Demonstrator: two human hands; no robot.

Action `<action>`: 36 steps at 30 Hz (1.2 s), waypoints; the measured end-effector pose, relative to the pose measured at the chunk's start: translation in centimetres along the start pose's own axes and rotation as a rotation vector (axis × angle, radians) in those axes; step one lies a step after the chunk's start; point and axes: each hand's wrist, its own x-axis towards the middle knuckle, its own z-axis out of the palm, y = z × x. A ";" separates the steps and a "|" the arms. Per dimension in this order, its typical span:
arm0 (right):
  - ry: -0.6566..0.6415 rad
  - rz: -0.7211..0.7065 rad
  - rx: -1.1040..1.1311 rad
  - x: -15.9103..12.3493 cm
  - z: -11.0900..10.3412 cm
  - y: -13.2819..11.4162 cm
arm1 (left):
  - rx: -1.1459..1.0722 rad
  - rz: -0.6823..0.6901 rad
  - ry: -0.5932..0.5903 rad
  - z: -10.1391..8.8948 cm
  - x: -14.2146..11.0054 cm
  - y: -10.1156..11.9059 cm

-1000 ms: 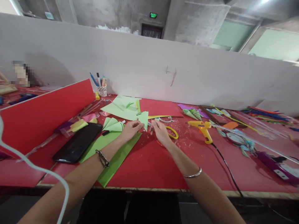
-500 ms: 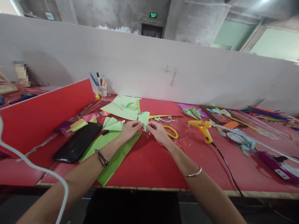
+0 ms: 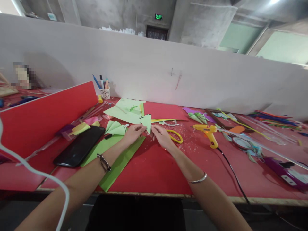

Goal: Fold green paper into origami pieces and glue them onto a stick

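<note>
Between my fingertips, over the red table, a small light-green paper piece (image 3: 147,121) with dark lines along its top edge stands point down. My left hand (image 3: 135,133) pinches it from the left. My right hand (image 3: 160,134) is closed in a pinch at its lower right edge. Under my left forearm lies a green paper sheet (image 3: 120,163). Left of that hand are light-green folded paper cones (image 3: 115,128) and a black marker cap. Yellow-handled scissors (image 3: 176,136) rest just right of my right hand, their blades hidden by it.
A yellow glue gun (image 3: 208,132) with a black cord lies on the right. Left are a black phone (image 3: 80,146) and a leaning red board (image 3: 53,115). Red sheets (image 3: 166,110), a pen cup (image 3: 105,93) and striped green cones (image 3: 198,117) sit toward the back. A white cable crosses the left foreground.
The small paper piece has turned and shifted slightly left between my fingers, and looks narrower. Both hands stay nearly in place.
</note>
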 end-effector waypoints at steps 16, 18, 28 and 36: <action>0.171 -0.007 -0.065 0.5 -0.7 1.0 | 0.033 0.007 0.026 -0.1 -0.1 0.3; 0.188 -0.005 -0.059 0.5 -0.7 1.0 | 0.048 0.012 0.021 0.0 -0.2 0.4; 0.302 -0.072 -0.036 0.4 -0.3 0.6 | 0.117 0.059 -0.045 0.3 -0.3 0.6; 0.261 -0.050 0.065 0.4 -0.1 0.3 | 0.151 0.090 -0.034 0.2 -0.2 0.4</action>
